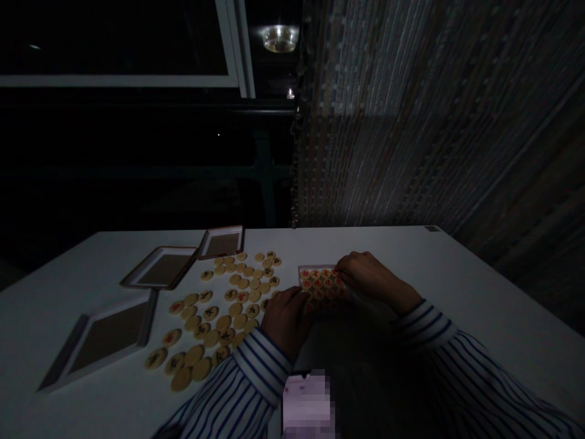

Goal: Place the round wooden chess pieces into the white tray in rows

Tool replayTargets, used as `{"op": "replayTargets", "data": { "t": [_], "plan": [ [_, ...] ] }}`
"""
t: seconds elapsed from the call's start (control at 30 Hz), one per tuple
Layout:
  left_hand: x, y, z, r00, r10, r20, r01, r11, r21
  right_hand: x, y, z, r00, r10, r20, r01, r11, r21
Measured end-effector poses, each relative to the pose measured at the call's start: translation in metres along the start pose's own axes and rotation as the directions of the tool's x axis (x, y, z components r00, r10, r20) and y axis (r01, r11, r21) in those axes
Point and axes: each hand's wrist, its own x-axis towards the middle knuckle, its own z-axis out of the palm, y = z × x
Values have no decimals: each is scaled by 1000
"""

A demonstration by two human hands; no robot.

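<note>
Rows of Chinese chess pieces (319,283) with red characters lie in a shallow box (315,266) on the table. My left hand (287,318) is at the box's left side, its curled fingers on the near left edge; the fingertips are partly in shadow. At the far right corner of the box, my right hand (372,275) has its fingers bent together over the pieces. Whatever those fingertips hold is hidden. Many loose round pieces (211,338) are spread to the left of my left hand, some blank side up, others showing black or red characters.
Three shallow trays or lids stand on the left of the white table (484,292): a near one (109,335), a middle one (162,268) and a far one (222,242). A pinkish card-like object (307,402) is at the near edge. A string curtain (388,122) hangs behind.
</note>
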Motion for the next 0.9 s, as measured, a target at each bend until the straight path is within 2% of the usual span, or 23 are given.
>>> {"op": "replayTargets", "data": {
  "t": [0.33, 0.57, 0.9],
  "plan": [
    [2, 2, -5, 997, -31, 70, 31, 999, -6, -1, -1, -4, 1000, 0, -21, 0, 1000, 9],
    [3, 4, -7, 996, -35, 84, 37, 999, -11, -2, -4, -5, 997, 71, 3, -71, 997, -9],
    [3, 2, -5, 997, -23, 68, 24, 999, -23, -2, -5, -3, 996, 88, 16, -88, 996, 20]
  ]
}}
